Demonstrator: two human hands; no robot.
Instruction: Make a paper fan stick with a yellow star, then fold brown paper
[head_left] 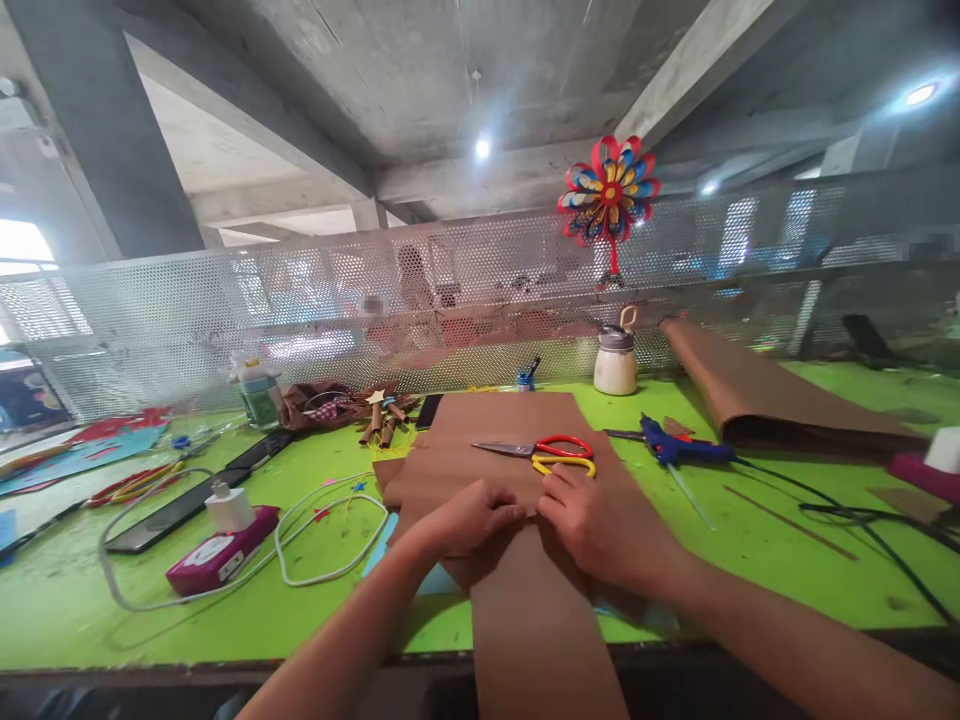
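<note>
A long strip of brown kraft paper [536, 620] hangs over the table's near edge toward me. At its far end my left hand [478, 515] pinches the paper from the left. My right hand [600, 520] has its fingers bent together on the same paper, close beside the left. Beneath both hands lie larger brown paper sheets [465, 425]. Just beyond my right fingers, scissors [551, 453] with one red and one yellow handle rest on those sheets, blades pointing left.
A blue glue gun [679, 443] with a trailing cord lies right; folded brown paper [780, 395] is behind it. A cream jug [616, 362] stands at the back. Left are a purple power block [223, 550], a looped white cable [330, 580] and a phone [169, 512]. A mesh partition [337, 300] closes the far side.
</note>
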